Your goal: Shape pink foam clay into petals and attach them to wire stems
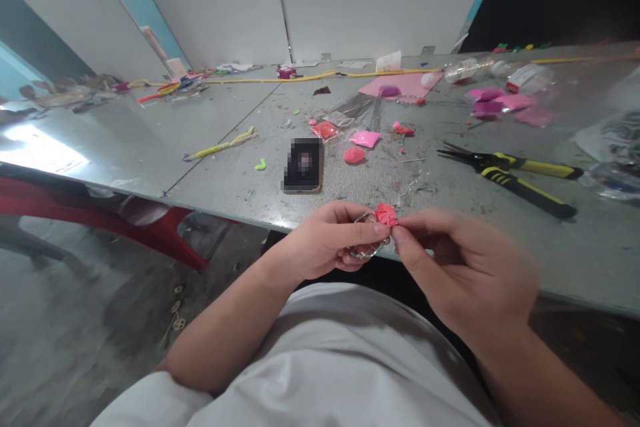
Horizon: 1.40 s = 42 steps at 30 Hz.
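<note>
My left hand (333, 237) is closed around a twisted silver wire loop (367, 252), close to the table's front edge. On top of the loop sits a small coral-red flower (385, 214) with ruffled petals, apparently of soft clay. The thumb of that hand lies just beneath the flower. From the other side, my right hand (465, 267) pinches the flower's lower right edge between thumb and forefinger; its back is slightly blurred. A lump of coral clay (355, 155) rests on the table beyond both hands.
A phone (303, 165) lies left of the coral lump. Black-and-yellow long-nose pliers (500, 167) are on the right. Pink packets (365, 139), a red packet (325, 130) and a twisted yellow strand (223, 144) lie farther back. Plastic bottles (533, 80) stand at the rear right. A red chair (100, 213) is at left.
</note>
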Available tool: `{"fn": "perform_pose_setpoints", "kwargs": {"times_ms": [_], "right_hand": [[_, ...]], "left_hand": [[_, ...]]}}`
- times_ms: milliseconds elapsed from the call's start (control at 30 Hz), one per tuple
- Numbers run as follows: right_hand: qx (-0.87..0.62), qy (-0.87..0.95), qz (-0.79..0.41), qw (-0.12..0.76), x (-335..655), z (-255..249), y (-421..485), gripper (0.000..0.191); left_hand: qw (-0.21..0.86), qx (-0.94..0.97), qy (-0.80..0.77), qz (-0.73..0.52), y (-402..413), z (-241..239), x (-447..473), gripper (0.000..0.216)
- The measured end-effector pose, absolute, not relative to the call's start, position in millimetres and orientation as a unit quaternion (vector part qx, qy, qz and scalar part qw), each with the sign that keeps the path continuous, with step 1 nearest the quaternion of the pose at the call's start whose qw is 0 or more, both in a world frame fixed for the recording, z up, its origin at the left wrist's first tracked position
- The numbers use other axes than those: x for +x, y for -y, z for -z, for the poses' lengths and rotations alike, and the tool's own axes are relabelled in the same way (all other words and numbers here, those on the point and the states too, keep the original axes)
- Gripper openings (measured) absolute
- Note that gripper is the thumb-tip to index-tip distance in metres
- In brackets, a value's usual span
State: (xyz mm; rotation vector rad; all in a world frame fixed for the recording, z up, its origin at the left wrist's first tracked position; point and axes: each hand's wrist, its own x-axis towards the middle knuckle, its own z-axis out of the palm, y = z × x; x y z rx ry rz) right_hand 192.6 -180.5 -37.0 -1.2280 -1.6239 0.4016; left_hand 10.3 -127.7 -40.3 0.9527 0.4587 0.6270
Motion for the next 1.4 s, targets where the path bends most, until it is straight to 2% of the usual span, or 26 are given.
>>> {"fn": "perform_pose_setpoints", "kwargs": {"times_ms": [167, 333, 500, 667, 867, 1000, 1100, 1233, 1400], "right_hand": [[-0.509, 0.628, -0.241, 0.537, 191, 40, 179, 0.009], [-0.498, 0.537, -0.395, 0.555, 191, 44, 176, 0.012], [-0.471, 0.457, -0.529, 0.539, 194, 45, 173, 0.020], [-0.441, 0.424, -0.596, 0.520, 194, 44, 170, 0.026], [-0.428, 0.411, -0.613, 0.522, 196, 49, 167, 0.025], [-0.426, 0.436, -0.547, 0.573, 213, 46, 150, 0.022], [-0.434, 0.471, -0.489, 0.591, 225, 41, 135, 0.026], [-0.486, 0.578, -0.403, 0.517, 226, 45, 127, 0.033], [-0.501, 0.570, -0.478, 0.442, 221, 62, 127, 0.045]], "left_hand": [[0.806, 0.458, -0.215, -0.307, 128, 42, 11, 0.029], [0.783, 0.476, -0.224, -0.333, 128, 45, 14, 0.031], [0.766, 0.499, -0.238, -0.329, 127, 47, 12, 0.033], [0.744, 0.528, -0.248, -0.326, 125, 50, 10, 0.038], [0.685, 0.582, -0.291, -0.328, 123, 45, 4, 0.039], [0.612, 0.650, -0.321, -0.315, 110, 28, -10, 0.037], [0.554, 0.730, -0.321, -0.240, 92, 11, -21, 0.035], [0.468, 0.788, -0.355, -0.184, 69, -9, -28, 0.029], [0.415, 0.820, -0.356, -0.170, 60, -22, -30, 0.021]]}}
